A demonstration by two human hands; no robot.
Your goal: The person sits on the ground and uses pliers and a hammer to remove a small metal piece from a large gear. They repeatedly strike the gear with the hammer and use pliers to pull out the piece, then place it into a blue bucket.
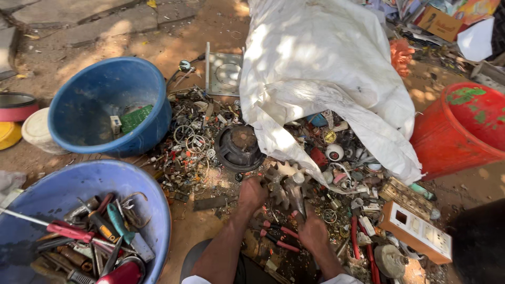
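Starting at the near left, I see a pale blue plastic tub (158, 210) full of screwdrivers and pliers, with a darker blue round bucket (79, 105) beyond it. Mixed metal scrap (192, 144) litters the ground between them and my hands. My left hand (251, 193) clasps the left rim of the rusty toothed metal gear (286, 184), fingers curled on it. That gear lies flat at centre, its axle pointing up. My right hand (311, 231) rests just near it among red-handled tools; I cannot tell its grip. A white woven sack (326, 68) spills parts behind, and a red plastic bucket (463, 131) stands far right.
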